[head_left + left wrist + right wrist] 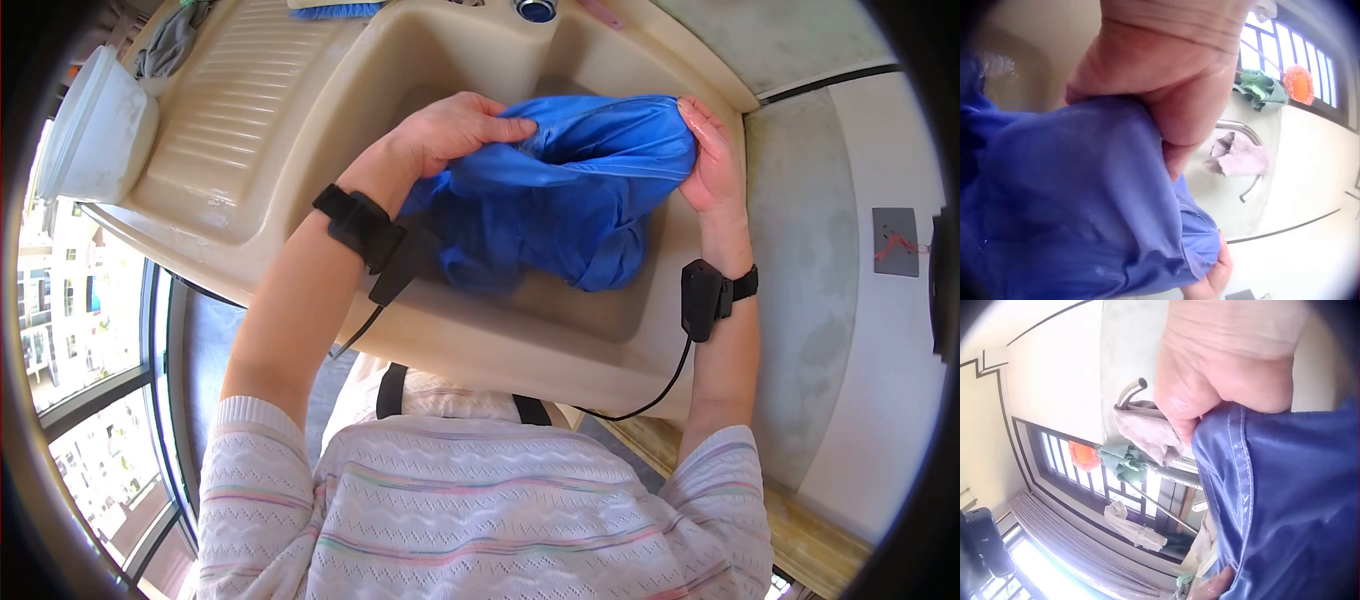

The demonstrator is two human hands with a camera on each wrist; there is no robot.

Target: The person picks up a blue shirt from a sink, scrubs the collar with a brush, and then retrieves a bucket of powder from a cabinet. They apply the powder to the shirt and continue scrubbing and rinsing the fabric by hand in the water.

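Note:
A wet blue garment [620, 195] hangs in loose folds over the beige sink [480, 335], its lower part down in the basin. Its open edge is stretched wide between both hands. My left hand [455, 130] pinches the left side of that edge, thumb along the top. On the opposite side, my right hand [713, 155] grips the edge, and the skin looks wet. Fabric covers some fingertips of the left hand [1160, 81] in the left wrist view. A stitched seam runs along the garment [1244, 469] beside the right hand in the right wrist view.
Left of the basin is a ribbed washboard surface [240, 110], with a whitish tub [100, 130] at its outer edge. A grey cloth [170, 40] and a blue-bristled brush [335, 12] lie at the back. The tap [537, 10] stands behind the basin; a wall borders the right.

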